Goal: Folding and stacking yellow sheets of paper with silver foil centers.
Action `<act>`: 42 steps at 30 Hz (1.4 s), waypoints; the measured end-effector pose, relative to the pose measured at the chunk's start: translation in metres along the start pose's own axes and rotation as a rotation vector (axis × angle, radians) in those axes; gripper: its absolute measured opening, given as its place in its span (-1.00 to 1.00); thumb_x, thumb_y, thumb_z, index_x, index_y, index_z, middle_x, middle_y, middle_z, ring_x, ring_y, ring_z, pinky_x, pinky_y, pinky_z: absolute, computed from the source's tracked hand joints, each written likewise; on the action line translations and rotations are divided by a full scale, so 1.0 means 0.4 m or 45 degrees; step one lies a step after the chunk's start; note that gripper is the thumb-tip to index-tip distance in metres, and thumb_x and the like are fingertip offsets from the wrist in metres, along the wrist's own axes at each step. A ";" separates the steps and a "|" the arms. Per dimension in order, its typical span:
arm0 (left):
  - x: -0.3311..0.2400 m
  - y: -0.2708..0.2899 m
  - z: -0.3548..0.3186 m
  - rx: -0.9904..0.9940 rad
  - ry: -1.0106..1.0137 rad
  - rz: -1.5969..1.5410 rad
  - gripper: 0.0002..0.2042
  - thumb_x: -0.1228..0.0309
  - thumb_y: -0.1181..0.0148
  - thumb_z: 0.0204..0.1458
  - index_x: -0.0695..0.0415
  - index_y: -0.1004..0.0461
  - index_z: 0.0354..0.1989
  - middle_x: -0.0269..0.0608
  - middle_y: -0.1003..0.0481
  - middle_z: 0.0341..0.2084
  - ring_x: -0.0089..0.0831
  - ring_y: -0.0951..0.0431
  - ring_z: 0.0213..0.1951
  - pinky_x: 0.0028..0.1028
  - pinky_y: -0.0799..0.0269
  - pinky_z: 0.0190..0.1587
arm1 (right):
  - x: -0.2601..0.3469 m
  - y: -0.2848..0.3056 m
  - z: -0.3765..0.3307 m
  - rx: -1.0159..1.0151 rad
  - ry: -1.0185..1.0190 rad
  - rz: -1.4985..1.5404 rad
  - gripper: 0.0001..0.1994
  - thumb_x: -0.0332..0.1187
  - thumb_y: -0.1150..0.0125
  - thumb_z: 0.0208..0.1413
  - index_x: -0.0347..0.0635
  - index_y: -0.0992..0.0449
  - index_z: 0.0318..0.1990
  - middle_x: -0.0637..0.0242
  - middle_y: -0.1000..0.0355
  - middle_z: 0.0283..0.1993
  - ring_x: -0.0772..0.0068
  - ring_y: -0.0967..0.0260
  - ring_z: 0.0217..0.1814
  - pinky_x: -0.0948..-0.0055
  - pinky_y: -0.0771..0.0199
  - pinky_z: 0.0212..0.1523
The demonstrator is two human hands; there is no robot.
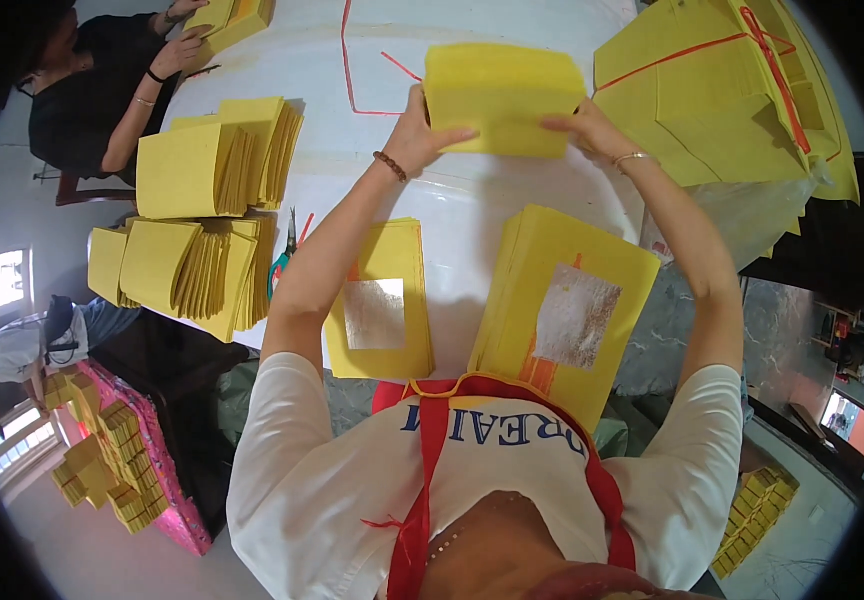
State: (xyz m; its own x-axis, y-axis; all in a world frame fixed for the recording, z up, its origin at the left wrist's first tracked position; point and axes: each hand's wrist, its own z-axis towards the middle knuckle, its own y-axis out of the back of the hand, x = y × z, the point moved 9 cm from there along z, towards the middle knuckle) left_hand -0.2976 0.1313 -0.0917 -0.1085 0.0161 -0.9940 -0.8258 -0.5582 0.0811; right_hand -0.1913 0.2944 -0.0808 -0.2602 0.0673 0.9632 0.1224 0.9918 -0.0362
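My left hand (420,140) and my right hand (595,134) grip the two sides of yellow paper (505,92) above the far part of the white table. The thumbs lie on its near face and the other fingers are mostly hidden behind it. Whether it is one sheet or several, I cannot tell. Closer to my body lie two stacks of yellow paper: a narrower left stack (377,258) and a wider right stack (527,250). Each has a silvery rectangle and orange marking on its top sheet.
Fanned yellow paper bundles (180,170) stand at the left, beside teal-handled scissors (279,268). Red string (346,60) lies on the white table (302,40). A large bundle (687,85) tied with red string stands far right. Another person (92,100) handles yellow paper at far left.
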 end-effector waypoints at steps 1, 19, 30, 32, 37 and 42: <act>-0.041 0.018 -0.005 -0.132 0.020 -0.216 -0.17 0.09 -0.32 -0.21 0.25 0.03 0.14 -0.16 -0.31 -0.11 -0.34 -0.33 -0.03 -0.36 -0.21 0.06 | 0.012 -0.005 0.003 0.007 0.005 -0.006 -0.43 -0.35 -0.22 -0.06 -0.28 -0.16 0.12 0.25 -0.27 0.07 0.43 -0.19 0.13 0.50 -0.20 0.11; 0.086 -0.042 -0.043 0.120 -0.052 0.832 0.06 0.21 -0.47 -0.47 0.13 0.12 0.24 -0.01 -0.24 0.05 -0.19 -0.18 0.10 -0.34 0.11 0.10 | -0.102 -0.006 -0.029 -0.067 0.054 -0.551 -0.37 -0.48 -0.30 -0.18 -0.20 -0.18 0.12 0.31 -0.31 0.03 0.43 -0.21 0.08 0.46 -0.22 0.09; -0.182 0.028 -0.020 0.300 -0.175 0.194 0.15 0.10 -0.42 -0.41 0.03 0.37 0.28 0.04 -0.16 0.11 -0.16 -0.29 0.03 -0.27 -0.16 0.12 | 0.030 -0.038 -0.045 -0.052 0.251 -0.769 -0.33 -0.38 -0.37 -0.25 -0.19 -0.18 0.08 0.20 -0.33 0.00 0.35 -0.27 0.05 0.42 -0.26 0.03; -0.199 0.021 -0.017 0.375 -0.047 0.520 0.18 0.01 -0.40 -0.44 0.07 0.37 0.28 0.10 -0.22 0.05 -0.09 -0.35 -0.04 -0.27 -0.17 0.09 | 0.078 -0.074 -0.043 -0.029 0.262 -0.851 -0.36 -0.44 -0.35 -0.23 -0.20 -0.19 0.07 0.24 -0.32 -0.01 0.39 -0.25 0.05 0.44 -0.23 0.05; -0.201 -0.028 -0.059 0.373 -0.276 1.197 0.12 0.01 -0.41 -0.44 0.21 0.22 0.25 0.10 -0.32 -0.08 -0.09 -0.35 -0.07 -0.22 -0.19 -0.01 | 0.138 -0.129 -0.036 -0.014 0.265 -1.106 -0.39 -0.47 -0.35 -0.24 -0.23 -0.20 0.04 0.24 -0.30 -0.05 0.41 -0.22 0.05 0.46 -0.22 0.05; -0.095 0.054 -0.070 0.124 -0.095 0.610 -0.22 0.28 -0.38 -0.34 0.24 -0.09 0.09 -0.04 -0.35 -0.14 -0.25 -0.36 -0.06 -0.33 -0.25 0.00 | 0.122 -0.140 -0.020 0.034 0.283 -0.795 -0.23 -0.40 -0.38 -0.29 -0.18 -0.08 0.15 0.22 -0.16 0.12 0.36 -0.08 0.19 0.45 -0.12 0.14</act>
State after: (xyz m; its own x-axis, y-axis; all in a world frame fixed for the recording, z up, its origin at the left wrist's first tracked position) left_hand -0.2958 0.0955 -0.0543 -0.5252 -0.1623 -0.8354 -0.7206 -0.4373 0.5380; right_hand -0.2031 0.2414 -0.0295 -0.0703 -0.5424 0.8372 -0.0120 0.8397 0.5430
